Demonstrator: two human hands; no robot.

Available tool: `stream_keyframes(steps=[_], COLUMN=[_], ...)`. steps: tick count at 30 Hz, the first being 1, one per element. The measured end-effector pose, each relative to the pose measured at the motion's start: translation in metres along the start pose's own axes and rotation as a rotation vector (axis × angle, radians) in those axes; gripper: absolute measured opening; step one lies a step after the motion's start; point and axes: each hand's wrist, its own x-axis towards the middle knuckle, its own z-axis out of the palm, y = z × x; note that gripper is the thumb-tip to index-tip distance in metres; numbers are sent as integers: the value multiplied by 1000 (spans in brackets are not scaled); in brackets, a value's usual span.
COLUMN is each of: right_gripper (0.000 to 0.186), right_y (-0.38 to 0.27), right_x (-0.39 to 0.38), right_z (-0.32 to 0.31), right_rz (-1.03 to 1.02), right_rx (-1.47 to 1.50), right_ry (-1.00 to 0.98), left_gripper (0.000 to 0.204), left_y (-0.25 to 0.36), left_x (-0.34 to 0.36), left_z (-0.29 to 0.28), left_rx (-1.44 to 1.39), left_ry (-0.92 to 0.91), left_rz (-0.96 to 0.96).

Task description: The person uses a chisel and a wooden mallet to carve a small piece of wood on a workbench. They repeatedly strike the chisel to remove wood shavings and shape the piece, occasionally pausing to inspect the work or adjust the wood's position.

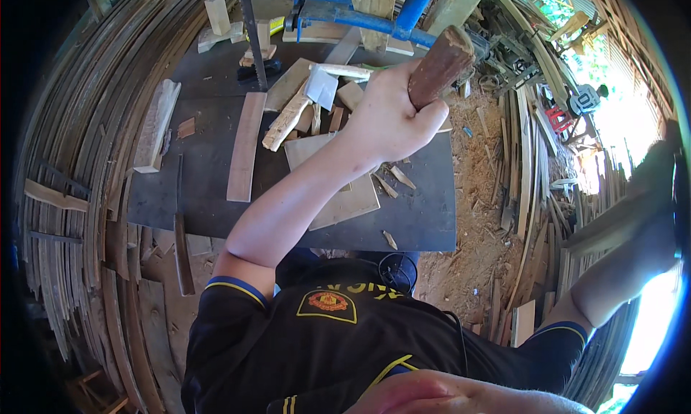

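Note:
My left hand [394, 115] is closed round a short, thick reddish-brown piece of wood [443, 65]. Its rough end sticks out past my thumb, toward the upper right, and my fist hides the rest. The hand is raised above a dark tabletop [421, 212]. Beneath and beside my wrist lie a heap of wood offcuts [288, 119], a flat grey piece [321, 87] and a pale square board [345, 202]. My right arm [612, 284] stretches out to the right rim, where dark shadow and glare hide the fingers.
A flat board [246, 148] and a whitish block [157, 126] lie on the table's left. Blue metal framing [345, 15] stands at the far edge. Stacked planks [65, 148] line the left side, more lean at the right [522, 162], and wood chips cover the floor [471, 220].

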Motion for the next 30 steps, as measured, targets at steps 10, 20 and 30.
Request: stream_keyframes(steps=[10,20,30], right_gripper=[62,63,65], right_y=[-8,-2,-7], right_x=[-5,-6,-12], right_z=[0,69,57], right_rz=[-18,-92,-61], right_rx=[-127,-218,-140], right_ry=[-28,-164,-91], left_gripper=[30,31,31], left_y=[0,-7,-11], left_x=[-3,3,4], left_z=[0,3,2], left_rx=[25,145,136], left_ry=[8,38,98], left_rz=[-28,141,180])
